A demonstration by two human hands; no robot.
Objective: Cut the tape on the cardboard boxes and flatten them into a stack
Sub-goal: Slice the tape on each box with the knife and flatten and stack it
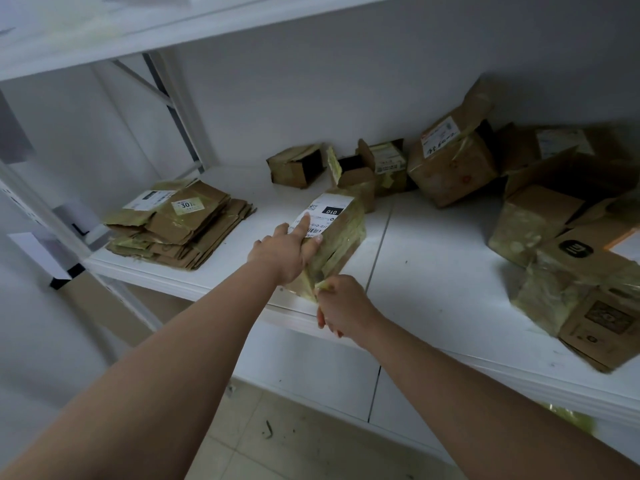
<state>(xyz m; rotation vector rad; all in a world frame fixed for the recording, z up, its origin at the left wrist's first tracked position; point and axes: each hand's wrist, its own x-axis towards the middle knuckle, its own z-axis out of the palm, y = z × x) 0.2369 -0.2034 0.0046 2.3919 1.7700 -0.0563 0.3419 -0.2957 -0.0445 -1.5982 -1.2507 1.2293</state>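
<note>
A taped cardboard box (341, 233) with a white shipping label lies near the front edge of the white shelf (433, 271). My left hand (287, 249) holds its near left side, index finger stretched over the label and thumb on the box's side. My right hand (341, 304) is curled at the box's near end and pinches a strip of yellowish tape there; whether it also holds a cutter is hidden. A stack of flattened boxes (180, 226) lies at the shelf's left.
Several more taped and half-open boxes crowd the back and right of the shelf, among them a small open one (298, 164), a tilted large one (453, 161) and a pile (568, 258) at the right. A shelf board (138, 26) hangs overhead. Tiled floor lies below.
</note>
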